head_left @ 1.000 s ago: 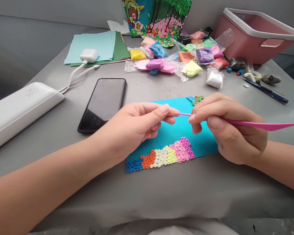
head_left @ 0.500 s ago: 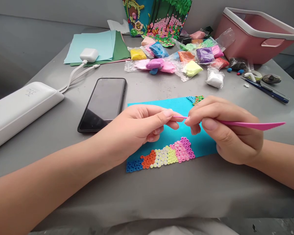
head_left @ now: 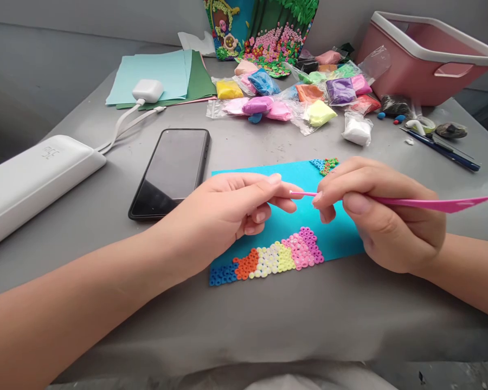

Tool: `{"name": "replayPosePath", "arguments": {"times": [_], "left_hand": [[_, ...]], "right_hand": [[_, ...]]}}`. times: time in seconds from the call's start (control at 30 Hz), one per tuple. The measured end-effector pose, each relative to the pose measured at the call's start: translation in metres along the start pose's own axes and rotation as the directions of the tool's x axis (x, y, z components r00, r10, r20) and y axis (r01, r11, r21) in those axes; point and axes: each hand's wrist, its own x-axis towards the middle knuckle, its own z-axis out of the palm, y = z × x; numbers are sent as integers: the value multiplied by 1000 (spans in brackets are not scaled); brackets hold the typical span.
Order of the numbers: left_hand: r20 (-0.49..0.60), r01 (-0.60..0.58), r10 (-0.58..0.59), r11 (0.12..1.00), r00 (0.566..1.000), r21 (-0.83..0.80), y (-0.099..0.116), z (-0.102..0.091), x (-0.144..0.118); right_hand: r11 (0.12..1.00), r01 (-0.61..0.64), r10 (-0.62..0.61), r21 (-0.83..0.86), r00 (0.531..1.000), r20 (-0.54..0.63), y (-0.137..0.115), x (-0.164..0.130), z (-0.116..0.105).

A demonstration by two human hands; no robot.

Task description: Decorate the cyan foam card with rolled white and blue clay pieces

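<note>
The right hand (head_left: 384,216), fingers closed around a pink tool (head_left: 431,203), is slightly farther from the left hand (head_left: 239,206) than half a second ago. The tool's thin tip now shows a pale speck (head_left: 291,192) at the left index finger, seemingly carried on the tip. The left fingers are narrow; whether they pinch anything I cannot tell. Below the fingers, a blue card (head_left: 335,241) with small rings (head_left: 268,261) lies on the worktop (head_left: 268,319). Beyond them, clear bags (head_left: 319,114) hold coloured lumps; farther right, the pink bin's (head_left: 406,78) floor is hidden.

Power bank (head_left: 40,187) partly beyond left edge; blue sheet (head_left: 303,221) partly behind both hands (head_left: 238,208)
</note>
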Motion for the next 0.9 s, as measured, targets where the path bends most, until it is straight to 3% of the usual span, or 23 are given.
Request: {"name": "replayPosePath", "arguments": {"times": [0.13,0.23,0.33,0.47,0.6,0.9], "left_hand": [[-127,-8,-7,993,992,-118,1,3,1],[-190,-34,5,988,982,-151,3,4,1],[-195,-33,0,985,981,-167,3,5,0],[-160,-55,28,985,987,-165,-1,3,2],[-100,-85,72,987,992,-137,-8,-1,6],[-103,-83,66,982,992,-170,-8,-2,6]], "right_hand": [[975,-183,170,130,980,105,-2,-1,-4],[885,-397,329,242,903,276,-3,-1,-6],[794,-530,420,298,833,361,-4,0,-4],[742,-588,467,321,798,381,-4,2,-1],[761,-584,459,282,792,402,-5,4,1],[734,-646,515,210,731,447,-8,5,2]]}}
